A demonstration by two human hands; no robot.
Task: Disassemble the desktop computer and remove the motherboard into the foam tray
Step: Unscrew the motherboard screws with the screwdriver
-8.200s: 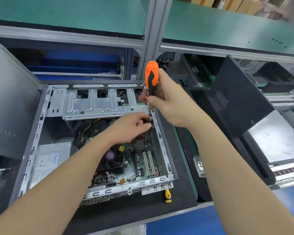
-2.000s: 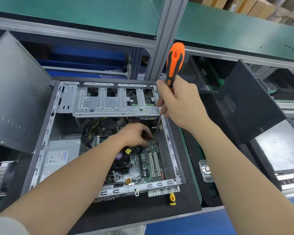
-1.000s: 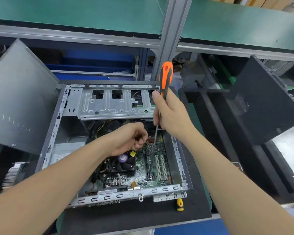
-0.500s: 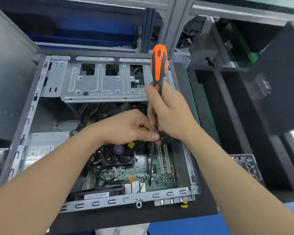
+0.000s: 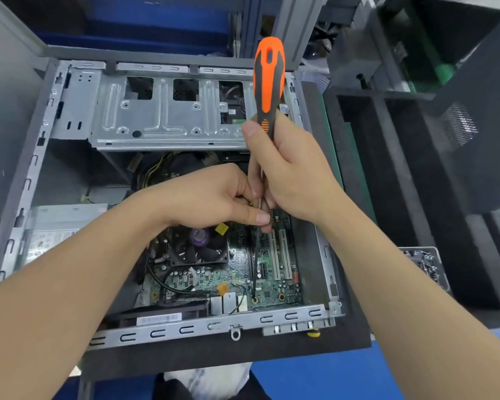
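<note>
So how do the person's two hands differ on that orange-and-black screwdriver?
The right hand wraps the orange-and-black screwdriver at its handle, high up; the left hand sits lower, its thumb and curled fingers at the thin metal shaft. The right hand's thumb points up the handle; the left hand's thumb points sideways to the shaft. Both meet over the green motherboard inside the open grey metal case.

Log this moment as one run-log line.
step: unscrewing motherboard | right hand: grips screwdriver, tip on near-edge screw | left hand: pinches its shaft | board: in case

Head view looks steeply down, near the case (image 5: 185, 329).
</note>
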